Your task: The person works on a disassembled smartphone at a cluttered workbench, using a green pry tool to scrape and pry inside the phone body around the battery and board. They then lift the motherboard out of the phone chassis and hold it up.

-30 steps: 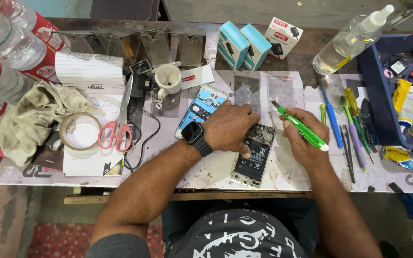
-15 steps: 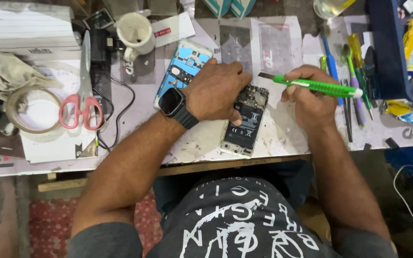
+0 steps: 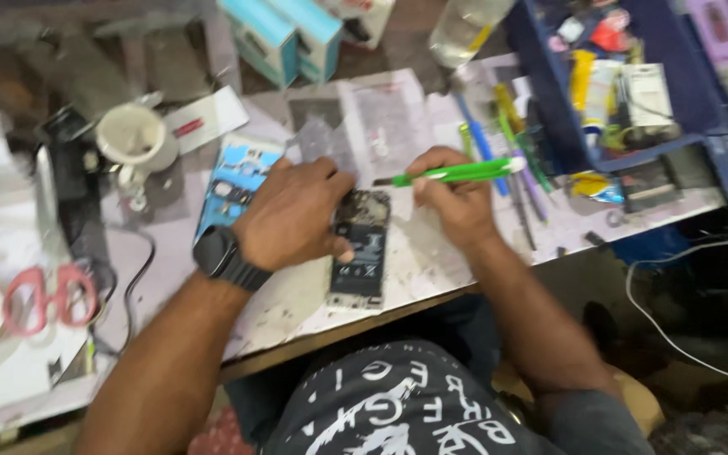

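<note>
An opened phone point(image 3: 361, 251) lies on the workbench, its battery and boards showing. My left hand point(image 3: 294, 214), with a black watch on the wrist, presses down on the phone's left side. My right hand point(image 3: 455, 200) holds a green-handled tool point(image 3: 457, 173) level, its metal tip pointing left just above the phone's top end. The frame is blurred by motion.
A blue phone part point(image 3: 236, 181) lies left of my left hand, next to a white cup point(image 3: 131, 136). Red-handled scissors point(image 3: 42, 297) rest at the far left. Several tools point(image 3: 511, 160) and a blue tray point(image 3: 722, 147) of parts are at the right. Boxes point(image 3: 292, 35) stand at the back.
The camera has swung so the bench now tilts in view. My hands stay on the phone, and the green tool's tip has come closer to the phone's top end.
</note>
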